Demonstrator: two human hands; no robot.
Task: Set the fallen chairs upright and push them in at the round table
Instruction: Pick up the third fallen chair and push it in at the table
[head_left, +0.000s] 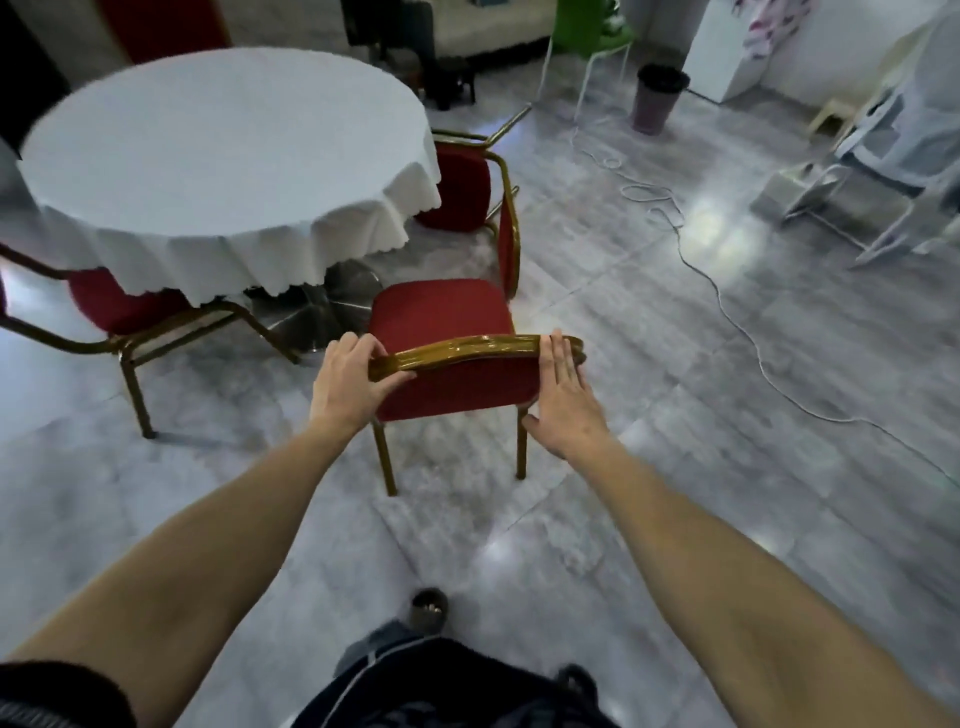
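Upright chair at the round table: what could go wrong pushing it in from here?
1. The right hand lies flat and open on the backrest; only the left hand grips, so the upright chair may slew.
2. The fallen chair lies close ahead on the right; frames could catch.
3. The tablecloth hangs low and may snag the seat.

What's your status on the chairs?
Left hand gripping backrest; right hand flat against it. Chair upright, short of table. Nothing between.

The chair (441, 317) is red with gold legs. At 11 o'clock the tablecloth (223, 156) is white, maybe bluish.
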